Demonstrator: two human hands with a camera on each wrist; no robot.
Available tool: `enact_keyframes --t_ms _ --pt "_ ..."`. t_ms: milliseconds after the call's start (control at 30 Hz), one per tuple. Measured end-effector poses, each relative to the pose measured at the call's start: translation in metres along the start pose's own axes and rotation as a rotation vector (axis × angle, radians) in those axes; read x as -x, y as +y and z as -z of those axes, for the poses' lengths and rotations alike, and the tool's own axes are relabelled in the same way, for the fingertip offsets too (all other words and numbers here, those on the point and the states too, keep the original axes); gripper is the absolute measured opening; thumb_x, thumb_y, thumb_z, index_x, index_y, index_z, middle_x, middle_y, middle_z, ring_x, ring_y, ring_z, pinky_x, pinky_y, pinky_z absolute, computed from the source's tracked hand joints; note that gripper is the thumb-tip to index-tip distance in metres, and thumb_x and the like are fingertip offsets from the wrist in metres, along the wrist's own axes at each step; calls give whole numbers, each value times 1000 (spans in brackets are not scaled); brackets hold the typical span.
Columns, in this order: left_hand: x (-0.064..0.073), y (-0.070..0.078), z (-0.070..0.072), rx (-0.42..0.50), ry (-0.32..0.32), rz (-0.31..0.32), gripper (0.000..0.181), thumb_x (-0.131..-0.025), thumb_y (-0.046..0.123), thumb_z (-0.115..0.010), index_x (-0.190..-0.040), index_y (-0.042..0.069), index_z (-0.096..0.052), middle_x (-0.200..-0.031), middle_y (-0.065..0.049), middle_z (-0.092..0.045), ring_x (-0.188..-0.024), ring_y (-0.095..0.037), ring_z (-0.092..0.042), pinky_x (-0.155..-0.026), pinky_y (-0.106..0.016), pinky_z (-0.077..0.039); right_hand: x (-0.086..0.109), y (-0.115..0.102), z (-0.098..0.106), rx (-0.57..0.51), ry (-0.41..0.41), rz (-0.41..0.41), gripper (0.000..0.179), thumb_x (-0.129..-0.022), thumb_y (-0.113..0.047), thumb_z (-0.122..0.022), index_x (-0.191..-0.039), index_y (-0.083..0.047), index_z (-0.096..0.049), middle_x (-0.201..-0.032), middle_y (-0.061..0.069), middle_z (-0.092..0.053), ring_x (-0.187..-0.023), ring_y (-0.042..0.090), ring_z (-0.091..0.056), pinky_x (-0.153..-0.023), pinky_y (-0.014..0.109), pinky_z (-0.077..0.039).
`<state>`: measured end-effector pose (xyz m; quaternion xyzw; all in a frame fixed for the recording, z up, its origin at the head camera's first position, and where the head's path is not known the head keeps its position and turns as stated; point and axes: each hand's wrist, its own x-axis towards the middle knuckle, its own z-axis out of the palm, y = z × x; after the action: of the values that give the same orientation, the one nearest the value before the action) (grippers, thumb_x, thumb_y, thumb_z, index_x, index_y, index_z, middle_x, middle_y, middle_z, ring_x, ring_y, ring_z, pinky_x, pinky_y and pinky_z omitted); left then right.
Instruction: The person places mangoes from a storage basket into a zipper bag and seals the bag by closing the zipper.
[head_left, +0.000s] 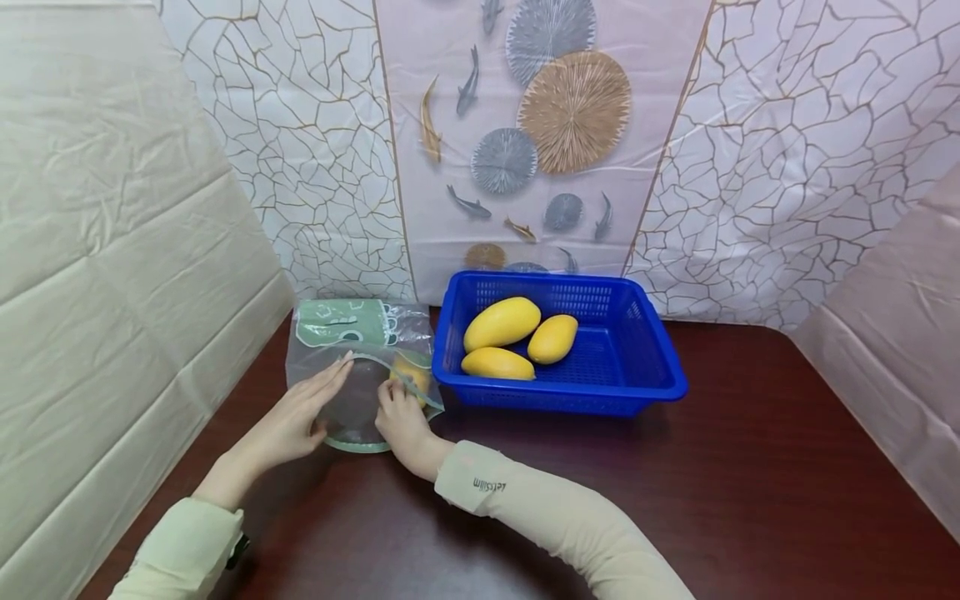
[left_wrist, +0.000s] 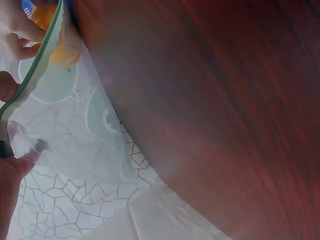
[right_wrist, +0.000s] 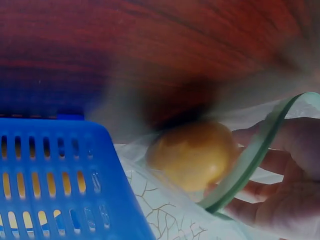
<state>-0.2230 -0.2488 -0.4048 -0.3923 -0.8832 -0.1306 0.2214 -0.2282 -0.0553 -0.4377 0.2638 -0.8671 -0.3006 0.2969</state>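
Observation:
A clear zip bag (head_left: 360, 400) with a green printed panel lies on the table, its green-edged mouth spread wide. My left hand (head_left: 300, 417) is at the left side of that mouth, fingers nearly straight along the upper rim and thumb apart near the lower one. Through the mouth reaches my right hand (head_left: 405, 425), its bent fingers holding the near end of a yellow mango (right_wrist: 192, 155) inside the bag. Part of that mango is hidden by the rim and plastic. The left thumb shows through the plastic in the left wrist view.
To the right of the bag stands a blue plastic basket (head_left: 660, 367) with slotted walls. In it lie a large mango (head_left: 502, 323), a smaller mango (head_left: 553, 339) and one by the front wall. Patterned cloth (head_left: 315, 167) hangs behind the dark wooden table (head_left: 750, 467).

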Motion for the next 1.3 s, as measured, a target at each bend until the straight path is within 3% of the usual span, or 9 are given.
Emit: enact_keyframes --t_ms 133,300,600,800,933,1033,1300 --pt "-1 -1 0 1 -9 4 98 -58 -16 -67 -147 1 -29 -155 -9 -28 -138 -26 -35 -90 -50 -43 4 0 2 -9 56 -8 29 -94 -22 -46 -100 -29 -74 -112 1 -60 -101 17 -56 -78 21 -47" --pt "-2 -2 0 -12 -9 0 102 -58 -16 -68 -148 3 -26 -156 -8 -27 -137 -26 -36 -89 -49 -44 9 2 5 -25 86 46 33 -96 -20 -41 -106 -27 -72 -113 3 -61 -105 20 -58 -80 25 -48" --pt "-5 -2 2 -3 -4 4 102 -56 -16 -71 -147 2 -28 -153 -12 -31 -137 -23 -36 -89 -47 -44 16 8 8 -138 279 81 36 -96 -10 -39 -99 -22 -73 -99 -1 -66 -89 13 -61 -71 22 -49" --pt "-6 -1 5 5 -14 16 106 -56 -15 -72 -149 6 -26 -152 -14 -33 -134 -22 -39 -89 -45 -43 22 16 10 -271 228 127 16 -89 -15 -57 -97 -21 -69 -90 -4 -63 -79 9 -58 -68 21 -48" --pt "-8 -3 7 9 -13 6 106 -57 -14 -72 -149 7 -26 -150 -17 -35 -108 -22 -52 -81 -40 -43 25 23 11 -355 205 156 12 -86 -13 -62 -94 -19 -67 -86 -4 -61 -76 10 -56 -66 21 -47" --pt "-9 -4 8 17 -16 2 105 -58 -13 -72 -149 7 -25 -150 -18 -35 -95 -18 -51 -75 -36 -42 26 27 13 -423 194 171 10 -83 -14 -65 -93 -18 -65 -86 -3 -61 -76 12 -56 -65 21 -47" --pt "-10 -7 5 16 -15 12 103 -60 -13 -73 -150 6 -23 -152 -16 -32 -118 -29 -50 -76 -37 -43 39 37 19 -601 217 190 7 -84 -16 -64 -91 -16 -63 -83 -3 -60 -75 12 -56 -66 21 -45"
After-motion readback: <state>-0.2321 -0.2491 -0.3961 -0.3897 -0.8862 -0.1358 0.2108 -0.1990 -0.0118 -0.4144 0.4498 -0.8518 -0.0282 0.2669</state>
